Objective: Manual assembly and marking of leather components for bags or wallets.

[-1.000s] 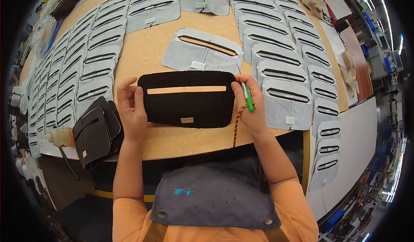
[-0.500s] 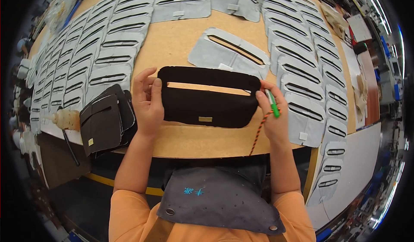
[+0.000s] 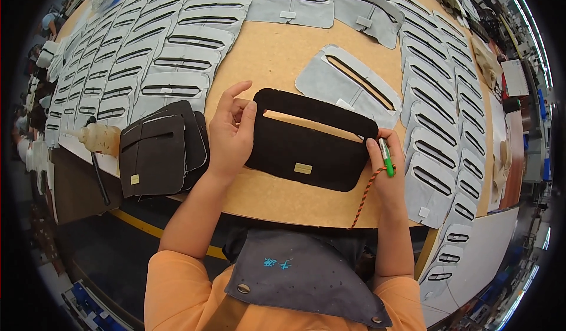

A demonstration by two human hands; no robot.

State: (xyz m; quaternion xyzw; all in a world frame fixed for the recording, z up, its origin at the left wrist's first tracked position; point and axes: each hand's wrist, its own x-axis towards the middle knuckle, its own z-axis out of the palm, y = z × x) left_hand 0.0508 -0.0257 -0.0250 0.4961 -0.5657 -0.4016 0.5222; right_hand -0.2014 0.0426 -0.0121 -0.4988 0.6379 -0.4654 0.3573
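Black felt panel [image 3: 306, 145] between hands [image 3: 231, 133]

You have bare tan worktop [image 3: 277, 59] above the flat black slotted felt panel [image 3: 306, 145]; overlapping grey slotted felt panels [image 3: 147, 65] crowd both sides.

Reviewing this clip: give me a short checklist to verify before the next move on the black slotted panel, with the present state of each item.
1. Left hand grips the left end of the black panel: ok.
2. Right hand supports the panel's right end: ok.
3. Green pen is secure in the right fingers: ok.
4. Slot of the panel is open and faces the camera, with the small tag below it: ok.
5. Panel lies flat on the table: cannot tell, its near edge may be raised.
6. Stack of black panels sits beside the left hand, apart from the held one: ok.
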